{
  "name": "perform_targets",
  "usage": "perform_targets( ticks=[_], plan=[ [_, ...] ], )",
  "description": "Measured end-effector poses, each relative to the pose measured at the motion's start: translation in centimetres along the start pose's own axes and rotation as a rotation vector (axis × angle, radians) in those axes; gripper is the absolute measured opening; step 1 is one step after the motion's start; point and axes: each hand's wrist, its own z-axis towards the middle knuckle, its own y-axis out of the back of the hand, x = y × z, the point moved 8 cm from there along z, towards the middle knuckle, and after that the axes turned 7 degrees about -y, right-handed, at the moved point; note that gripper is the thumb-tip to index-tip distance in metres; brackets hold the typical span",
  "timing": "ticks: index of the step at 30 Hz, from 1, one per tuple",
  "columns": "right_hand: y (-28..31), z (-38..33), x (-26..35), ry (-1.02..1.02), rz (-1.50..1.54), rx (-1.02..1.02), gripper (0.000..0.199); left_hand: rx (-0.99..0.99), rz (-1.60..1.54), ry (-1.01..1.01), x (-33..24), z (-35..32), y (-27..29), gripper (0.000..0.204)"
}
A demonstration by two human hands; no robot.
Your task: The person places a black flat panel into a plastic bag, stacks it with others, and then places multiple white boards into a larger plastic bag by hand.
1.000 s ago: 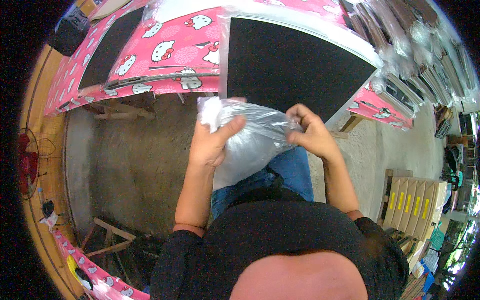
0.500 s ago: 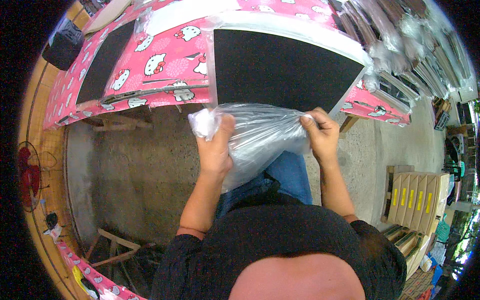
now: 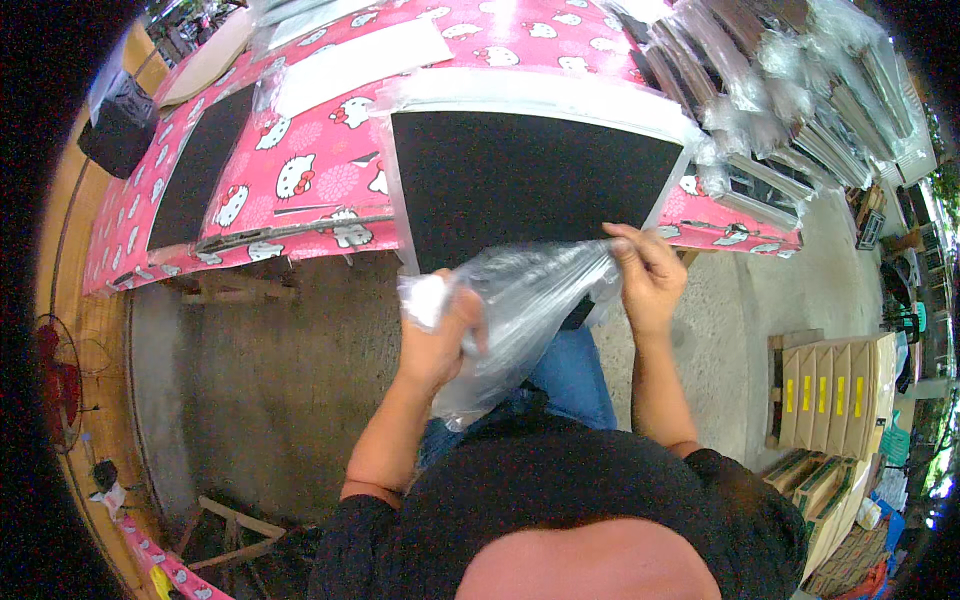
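A black rectangular panel (image 3: 530, 170) with a white far border lies at the near table edge. Clear plastic film (image 3: 530, 290) stretches between my hands, in front of the panel and over its near end. My left hand (image 3: 437, 340), slightly blurred, is closed on the film's left side. A small white wad (image 3: 424, 298) sticks out at those fingers; its material cannot be made out. My right hand (image 3: 652, 280) pinches the film's upper right edge between thumb and fingers. Below, the film hangs loose over my jeans.
The table wears a pink patterned cover (image 3: 300, 180). A white sheet (image 3: 365, 65) and a second black panel (image 3: 203, 165) lie to the left. Several plastic-wrapped frames (image 3: 790, 110) are piled at the far right. Boxes (image 3: 838, 395) stand on the floor at right.
Both hands now sit a little lower in the view, as does the table. The film has slackened between them and droops further, showing more of the panel's near part.
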Motion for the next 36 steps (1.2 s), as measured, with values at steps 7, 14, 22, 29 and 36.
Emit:
perform_targets(
  ticks=[7,14,22,29,36],
  plan=[
    [-4.8,-4.1,0.6,-0.245,0.706,1.038,0.011,0.152,0.084,0.179,-1.0,2.7,1.9,0.020],
    [-1.5,-2.4,-5.8,-0.570,0.721,0.697,0.033,0.966,0.342,0.217,-0.3,2.2,0.8,0.038],
    [-2.8,-3.2,-4.4,-0.147,0.557,1.076,0.024,0.151,0.068,-0.055,-2.3,5.1,4.0,0.064],
    [-1.0,-1.2,-5.6,-0.775,1.260,0.656,0.018,1.019,0.964,0.208,0.4,4.5,3.2,0.028],
    [-2.0,-3.8,-7.2,-0.557,1.202,0.903,0.023,-0.014,-0.485,0.146,0.0,5.7,8.3,0.068]
  ],
)
